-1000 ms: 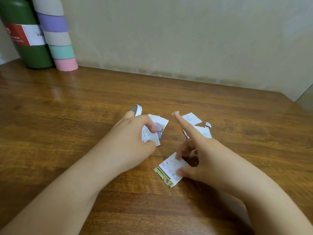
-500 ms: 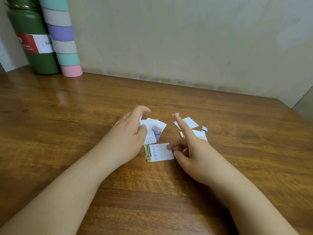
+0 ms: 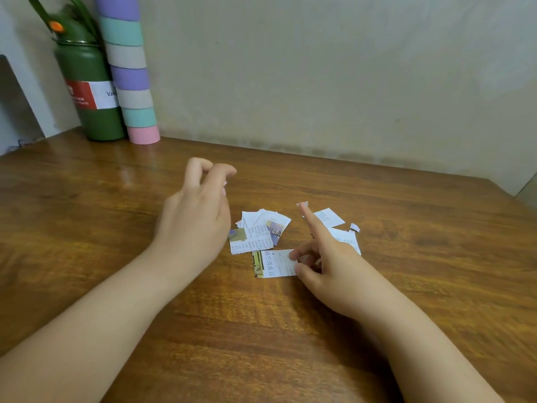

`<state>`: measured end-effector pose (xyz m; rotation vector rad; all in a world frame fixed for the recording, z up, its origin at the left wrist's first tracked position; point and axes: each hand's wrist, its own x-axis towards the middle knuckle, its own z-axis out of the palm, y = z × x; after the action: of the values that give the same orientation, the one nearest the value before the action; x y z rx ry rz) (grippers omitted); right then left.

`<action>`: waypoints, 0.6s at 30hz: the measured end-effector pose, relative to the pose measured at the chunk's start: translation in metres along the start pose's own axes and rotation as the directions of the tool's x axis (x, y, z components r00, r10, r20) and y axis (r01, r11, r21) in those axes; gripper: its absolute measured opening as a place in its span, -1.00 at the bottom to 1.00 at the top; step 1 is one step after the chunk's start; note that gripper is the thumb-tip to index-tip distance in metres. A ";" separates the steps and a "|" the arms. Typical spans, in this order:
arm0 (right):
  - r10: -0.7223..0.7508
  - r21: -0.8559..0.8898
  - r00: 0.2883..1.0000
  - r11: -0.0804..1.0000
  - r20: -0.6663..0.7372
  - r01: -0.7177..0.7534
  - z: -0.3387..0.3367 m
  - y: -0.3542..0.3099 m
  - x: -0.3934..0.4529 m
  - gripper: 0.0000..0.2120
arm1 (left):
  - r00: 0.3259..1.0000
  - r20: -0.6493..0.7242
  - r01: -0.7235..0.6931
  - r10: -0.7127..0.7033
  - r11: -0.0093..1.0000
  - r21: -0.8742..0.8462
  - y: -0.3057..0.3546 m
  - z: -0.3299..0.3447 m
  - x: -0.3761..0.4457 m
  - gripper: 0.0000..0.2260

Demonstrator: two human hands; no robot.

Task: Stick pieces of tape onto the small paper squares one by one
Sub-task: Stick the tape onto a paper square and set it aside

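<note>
A printed paper square (image 3: 271, 263) with a yellow-green edge lies flat on the wooden table (image 3: 406, 286). My right hand (image 3: 328, 266) pinches its right edge between thumb and middle finger. The index finger points up and away, with a small pale piece of tape (image 3: 302, 204) stuck on its tip. My left hand (image 3: 197, 210) hovers above the table, left of a pile of paper squares (image 3: 261, 231). Its fingers are curled, thumb tip near index tip, and the inside of the hand is hidden. More squares (image 3: 329, 218) lie beyond the right hand.
A tall stack of pastel tape rolls (image 3: 130, 77) stands at the back left against the wall, next to a green bottle (image 3: 93, 112) with a red and white label. A tiny paper scrap (image 3: 354, 227) lies at the right of the squares.
My left hand has lifted off the pile and moved up and left. My right hand slid the printed square left and turned it, and now holds it still. The view has tilted upward.
</note>
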<state>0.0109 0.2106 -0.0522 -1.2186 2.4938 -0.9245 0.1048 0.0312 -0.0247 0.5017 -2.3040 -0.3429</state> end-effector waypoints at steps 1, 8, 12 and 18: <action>0.000 -0.003 1.000 1.000 0.000 0.000 0.000 0.000 0.000 -0.20 | 1.000 0.008 -0.018 0.018 1.000 -0.013 -0.002 -0.002 0.000 -0.65; 0.027 0.000 1.000 1.000 0.004 -0.027 -0.001 0.000 0.000 -0.21 | 0.890 0.451 0.147 -0.076 0.981 -0.126 -0.004 0.010 -0.002 -0.56; 0.020 -0.038 1.000 0.999 -0.002 -0.020 -0.002 0.000 0.000 -0.26 | 0.863 0.505 0.130 -0.016 0.973 -0.191 -0.009 0.020 -0.010 -0.61; 0.024 0.117 0.991 0.993 -0.130 -0.008 -0.005 -0.006 0.001 -0.49 | 0.816 0.559 0.034 0.146 0.953 -0.300 -0.024 0.023 -0.020 -0.85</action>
<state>0.0122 0.2092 -0.0448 -1.1340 2.5045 -1.1633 0.1074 0.0214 -0.0618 0.1806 -2.7694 -0.9059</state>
